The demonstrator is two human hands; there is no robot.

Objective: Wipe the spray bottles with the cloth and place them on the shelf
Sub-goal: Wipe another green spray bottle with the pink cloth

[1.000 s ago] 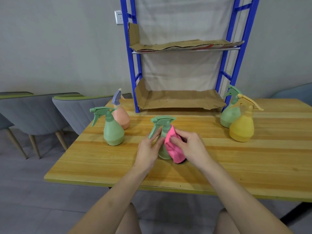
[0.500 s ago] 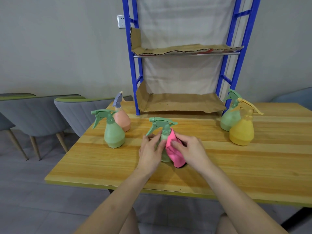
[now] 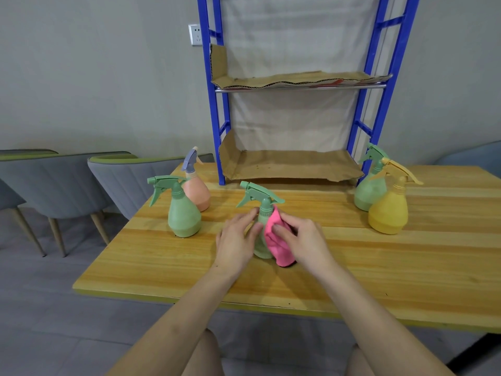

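Wooden table [image 3: 406, 267], blue shelf [image 3: 292, 166] at the back; the green spray bottle [image 3: 263, 213] stands mid-table, left hand [image 3: 235, 240] wrapped round its belly, right hand [image 3: 301, 240] pinching the pink cloth [image 3: 279, 248] against its side. Looks like light, slick plastic, so I'd grab the neck.

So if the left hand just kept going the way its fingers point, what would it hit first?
The middle green spray bottle: the left hand is touching it, fingers aimed up and right at its neck. Just past that, it seems, lies the pink cloth that the right hand holds against it.
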